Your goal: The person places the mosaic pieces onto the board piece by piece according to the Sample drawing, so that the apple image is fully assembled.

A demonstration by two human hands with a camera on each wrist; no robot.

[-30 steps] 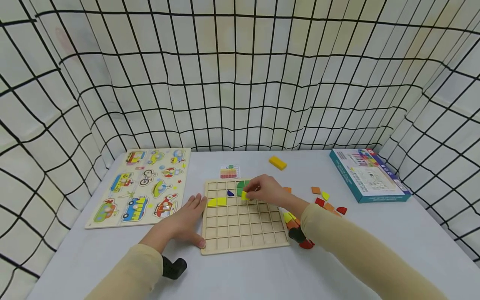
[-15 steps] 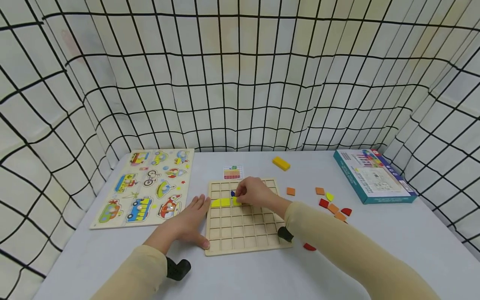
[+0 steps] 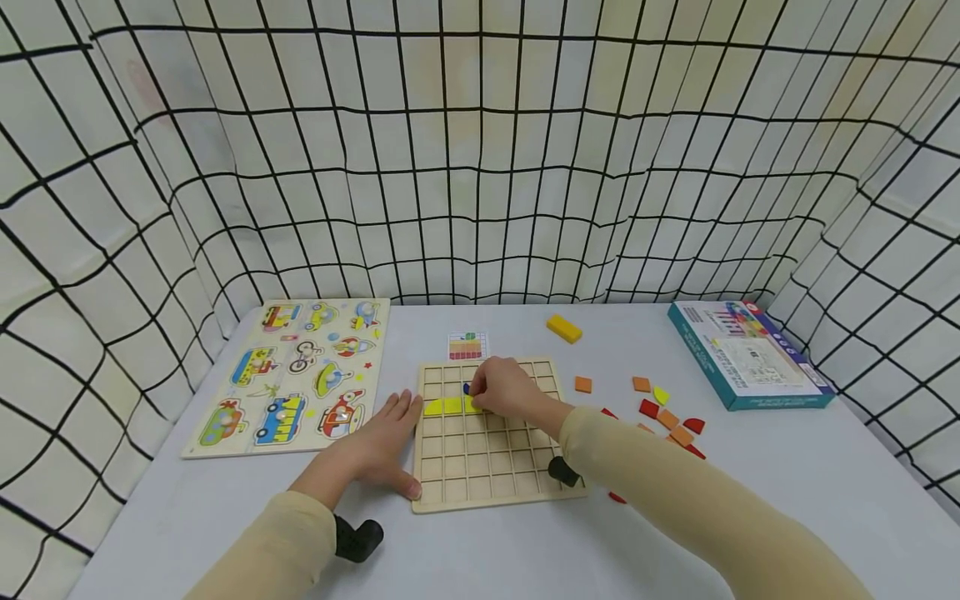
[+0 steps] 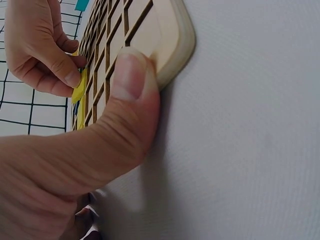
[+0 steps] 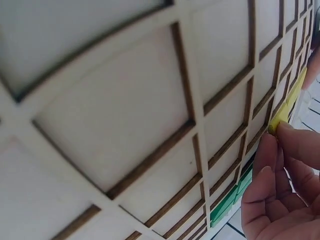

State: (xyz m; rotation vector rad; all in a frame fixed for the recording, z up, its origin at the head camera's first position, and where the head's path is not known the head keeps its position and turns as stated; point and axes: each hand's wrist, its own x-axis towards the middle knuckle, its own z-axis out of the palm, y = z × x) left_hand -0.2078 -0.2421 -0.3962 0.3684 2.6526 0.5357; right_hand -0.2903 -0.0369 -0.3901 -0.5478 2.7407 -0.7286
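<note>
My right hand [image 3: 508,387] pinches a yellow tile [image 5: 279,119] between thumb and fingertips, low over the wooden grid board [image 3: 487,468]. The tile is at the right end of a row of yellow pieces [image 3: 442,406] lying in the board's cells. A small blue piece [image 3: 467,388] shows just above that row, partly behind the fingers. Green pieces [image 5: 232,201] lie at the board's far side, hidden by the hand in the head view. My left hand [image 3: 375,446] rests at the board's left edge, fingers extended and thumb [image 4: 131,82] on its near corner.
Red, orange and yellow pieces [image 3: 667,417] lie scattered right of the board, some hidden by the right sleeve. A pattern card [image 3: 468,346] and a yellow block [image 3: 564,328] are behind it. A vehicle puzzle [image 3: 292,375] lies left, a teal box [image 3: 750,354] right; black netting surrounds the table.
My right hand has carried the yellow tile left, from beside the green pieces to the end of the yellow row. My left hand keeps its place on the board.
</note>
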